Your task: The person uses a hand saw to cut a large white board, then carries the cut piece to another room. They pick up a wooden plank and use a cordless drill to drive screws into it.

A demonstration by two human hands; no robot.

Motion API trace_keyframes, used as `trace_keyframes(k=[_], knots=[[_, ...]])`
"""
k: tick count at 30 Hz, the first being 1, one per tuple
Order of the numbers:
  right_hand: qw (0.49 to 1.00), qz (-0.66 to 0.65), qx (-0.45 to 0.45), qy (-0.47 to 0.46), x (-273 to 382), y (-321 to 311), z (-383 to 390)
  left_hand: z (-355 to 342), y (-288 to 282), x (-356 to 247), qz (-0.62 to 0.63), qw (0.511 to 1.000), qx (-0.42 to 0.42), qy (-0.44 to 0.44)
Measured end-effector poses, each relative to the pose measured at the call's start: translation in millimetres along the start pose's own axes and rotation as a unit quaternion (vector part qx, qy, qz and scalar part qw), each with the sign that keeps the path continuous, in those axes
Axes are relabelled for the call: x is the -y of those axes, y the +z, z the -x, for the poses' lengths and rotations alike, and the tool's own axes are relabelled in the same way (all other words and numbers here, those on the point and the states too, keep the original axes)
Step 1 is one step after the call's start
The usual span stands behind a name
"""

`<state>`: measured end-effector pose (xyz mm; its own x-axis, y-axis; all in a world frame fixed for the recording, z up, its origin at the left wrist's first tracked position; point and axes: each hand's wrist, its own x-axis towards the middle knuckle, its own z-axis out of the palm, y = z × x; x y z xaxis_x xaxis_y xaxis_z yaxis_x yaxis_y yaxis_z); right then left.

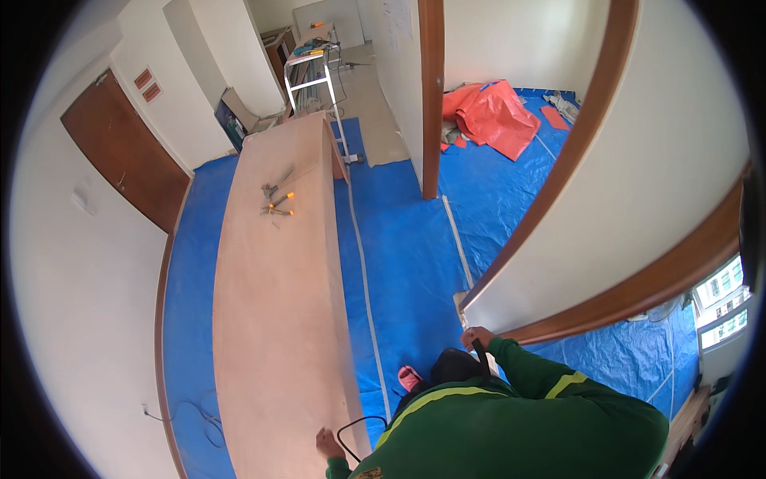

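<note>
My left hand (328,444) is closed, low over the near end of a long pale wooden panel (275,303). Whatever its fingers hold, if anything, is too small to make out. Beside it a thin black cord (349,425) loops toward my body. Off to the right, my right hand (477,338) is curled by the foot of the door frame. It grips a black strap-like thing (482,359) that hangs down toward my dark trousers. Pliers with orange-yellow grips (279,204) lie toward the panel's far end, next to a grey metal tool (273,188).
Blue sheeting (391,279) covers the floor on both sides of the panel. A white-legged stand (319,82) with tools and a cable is at the far end. Crumpled red sheeting (495,120) lies beyond the doorway. A wooden door (124,152) stands at left.
</note>
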<state>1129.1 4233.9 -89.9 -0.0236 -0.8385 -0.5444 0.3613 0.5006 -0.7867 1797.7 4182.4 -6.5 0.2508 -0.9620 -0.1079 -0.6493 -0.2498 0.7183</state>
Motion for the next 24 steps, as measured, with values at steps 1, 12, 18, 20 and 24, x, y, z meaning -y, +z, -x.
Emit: trace_keyframes(k=[1, 12, 18, 20, 24], knots=[[0.997, 0.073, 0.008, -0.025, 15.0, 0.4, -16.3, -27.8, 14.9, -47.3, 0.197, 0.975, 0.076, -0.074], [0.657, 0.753, 0.033, 0.009, 89.4, -97.6, -199.2, -240.8, 206.3, -239.6, 0.070, 0.959, 0.221, 0.164], [0.787, 0.609, -0.087, -0.035, 249.3, -103.0, -329.8, -317.9, 232.3, -236.9, -0.099, 0.915, 0.337, 0.197], [0.878, 0.463, -0.110, -0.060, 297.4, -128.1, -346.9, -316.2, 282.2, -256.7, -0.095, 0.899, 0.388, 0.177], [0.955, 0.239, -0.173, -0.019, 357.6, -142.8, -368.8, -340.5, 339.1, -295.6, 0.222, 0.875, 0.430, -0.014]])
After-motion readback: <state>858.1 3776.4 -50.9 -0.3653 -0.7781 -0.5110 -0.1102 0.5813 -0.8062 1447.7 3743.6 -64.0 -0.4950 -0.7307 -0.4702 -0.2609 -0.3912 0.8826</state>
